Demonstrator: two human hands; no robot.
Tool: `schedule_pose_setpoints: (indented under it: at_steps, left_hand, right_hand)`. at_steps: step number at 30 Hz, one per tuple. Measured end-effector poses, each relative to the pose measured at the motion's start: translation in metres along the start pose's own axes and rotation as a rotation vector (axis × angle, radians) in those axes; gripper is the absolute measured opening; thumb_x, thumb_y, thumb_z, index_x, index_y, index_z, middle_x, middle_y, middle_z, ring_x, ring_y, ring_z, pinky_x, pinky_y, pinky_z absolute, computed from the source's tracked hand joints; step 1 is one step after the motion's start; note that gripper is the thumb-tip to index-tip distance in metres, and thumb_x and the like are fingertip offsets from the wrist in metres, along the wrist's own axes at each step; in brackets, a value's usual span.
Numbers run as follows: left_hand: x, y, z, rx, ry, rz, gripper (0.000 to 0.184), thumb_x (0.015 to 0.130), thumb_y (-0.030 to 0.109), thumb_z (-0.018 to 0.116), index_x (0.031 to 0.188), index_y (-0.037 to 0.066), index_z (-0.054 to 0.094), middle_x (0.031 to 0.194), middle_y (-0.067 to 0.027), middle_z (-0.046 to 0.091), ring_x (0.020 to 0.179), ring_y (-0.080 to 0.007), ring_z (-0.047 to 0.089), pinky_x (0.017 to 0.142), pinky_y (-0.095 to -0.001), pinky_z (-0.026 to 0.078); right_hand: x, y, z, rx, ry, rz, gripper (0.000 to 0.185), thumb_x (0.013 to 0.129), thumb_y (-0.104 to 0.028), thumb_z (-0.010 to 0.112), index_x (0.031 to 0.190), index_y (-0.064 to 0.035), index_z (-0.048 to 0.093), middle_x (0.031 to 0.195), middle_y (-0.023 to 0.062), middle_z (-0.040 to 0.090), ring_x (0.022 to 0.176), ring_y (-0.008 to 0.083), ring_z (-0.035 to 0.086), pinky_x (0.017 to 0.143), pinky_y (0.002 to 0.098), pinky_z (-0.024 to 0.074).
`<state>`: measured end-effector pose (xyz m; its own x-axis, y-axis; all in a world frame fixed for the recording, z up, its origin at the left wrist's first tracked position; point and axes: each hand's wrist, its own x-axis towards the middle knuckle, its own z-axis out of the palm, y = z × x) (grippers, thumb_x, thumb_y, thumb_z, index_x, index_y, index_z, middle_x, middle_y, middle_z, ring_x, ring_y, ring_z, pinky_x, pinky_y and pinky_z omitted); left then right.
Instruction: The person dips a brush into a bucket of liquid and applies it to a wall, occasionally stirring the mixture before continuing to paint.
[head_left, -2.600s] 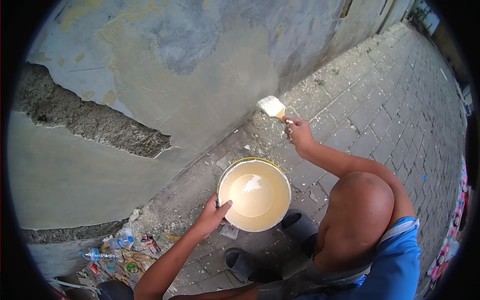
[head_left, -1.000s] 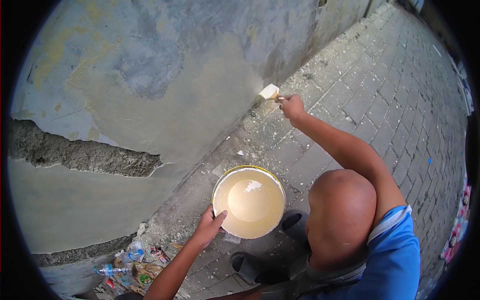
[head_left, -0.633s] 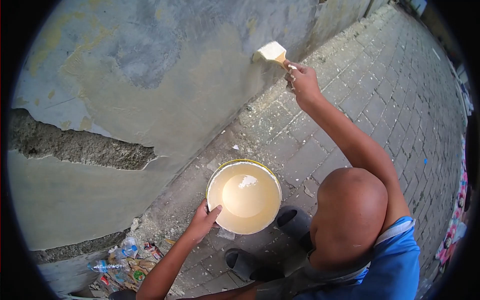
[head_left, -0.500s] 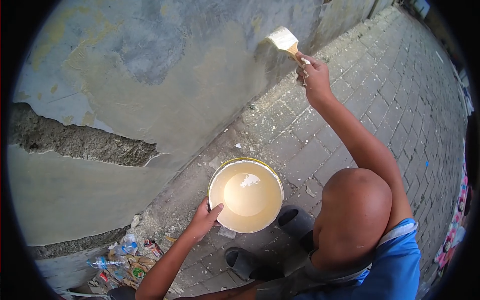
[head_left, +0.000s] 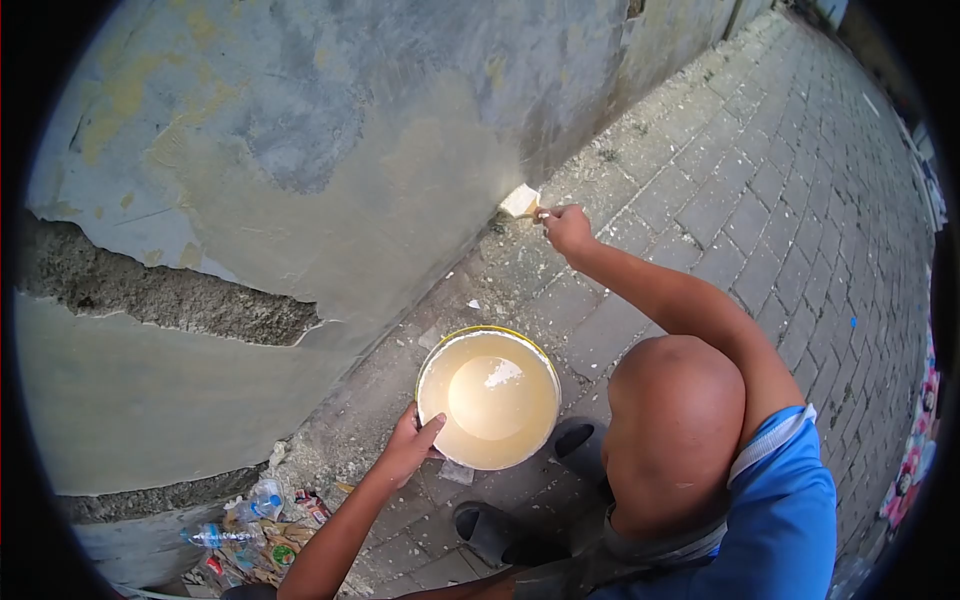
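My right hand point(head_left: 567, 228) is closed round the wooden handle of a wide paintbrush point(head_left: 520, 201). The brush's pale, paint-covered bristles are at the foot of the grey wall point(head_left: 400, 170), where it meets the paving. Low in front of me, my left hand point(head_left: 413, 440) grips the left rim of a round bucket point(head_left: 545, 400), thumb over the edge and fingers hidden outside. Cream-coloured paint lies inside the bucket, with a white reflection on its surface.
Bottles and litter point(head_left: 245, 535) lie at the wall's foot, lower left. A rough broken gap point(head_left: 160, 290) crosses the plaster. Grey paving point(head_left: 740, 230) with pale flakes runs along the wall. My dark sandals point(head_left: 485, 530) and bent knee point(head_left: 680, 430) are beside the bucket.
From about half a second ago, my right hand has brought the brush down and left, from higher on the wall to its base. My left hand still holds the bucket.
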<state>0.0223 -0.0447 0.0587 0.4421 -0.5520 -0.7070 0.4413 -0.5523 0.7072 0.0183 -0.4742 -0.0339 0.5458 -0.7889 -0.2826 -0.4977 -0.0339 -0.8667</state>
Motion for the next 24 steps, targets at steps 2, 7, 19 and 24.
schedule_pose_setpoints:
  at_steps: [2,7,19,24]
  left_hand:
    - [0.001,-0.002,-0.001,0.005,0.01,0.001,0.048,0.101,0.024,0.059,0.141,0.005,0.041,0.124,-0.0121,0.061,0.102,-0.0195,0.067,0.074,-0.0354,0.062]
    - [0.0,0.002,-0.001,0.008,-0.01,0.0,0.048,0.101,0.024,0.059,0.14,0.004,0.041,0.123,-0.0127,0.061,0.101,-0.0194,0.067,0.074,-0.0351,0.062]
    - [0.0,0.0,-0.001,0.019,0.003,0.011,0.046,0.1,0.024,0.059,0.138,0.004,0.042,0.122,-0.0124,0.061,0.099,-0.0188,0.068,0.074,-0.0341,0.062]
    - [0.0,0.003,0.0,-0.008,-0.005,0.002,0.045,0.1,0.023,0.059,0.137,0.004,0.043,0.121,-0.0121,0.062,0.099,-0.0184,0.067,0.074,-0.0337,0.061]
  right_hand:
    - [-0.008,-0.021,-0.008,0.286,-0.09,0.044,0.023,0.097,-0.021,0.062,0.105,-0.0025,0.075,0.072,0.0061,0.064,0.062,0.0118,0.057,0.055,0.0316,0.0449]
    - [-0.022,-0.063,-0.065,0.623,-0.136,-0.138,0.023,0.099,-0.016,0.058,0.113,-0.0024,0.071,0.065,-0.0029,0.052,0.052,0.0054,0.041,0.047,0.0251,0.0329]
    - [-0.008,0.033,0.002,-0.052,0.026,0.071,0.025,0.095,-0.025,0.066,0.104,-0.0038,0.076,0.079,0.0086,0.067,0.068,0.0184,0.059,0.063,0.0355,0.0472]
    - [-0.003,-0.008,0.019,-0.01,0.033,0.075,0.032,0.094,-0.029,0.068,0.105,-0.0003,0.074,0.088,0.0167,0.073,0.081,0.0248,0.07,0.074,0.0383,0.0531]
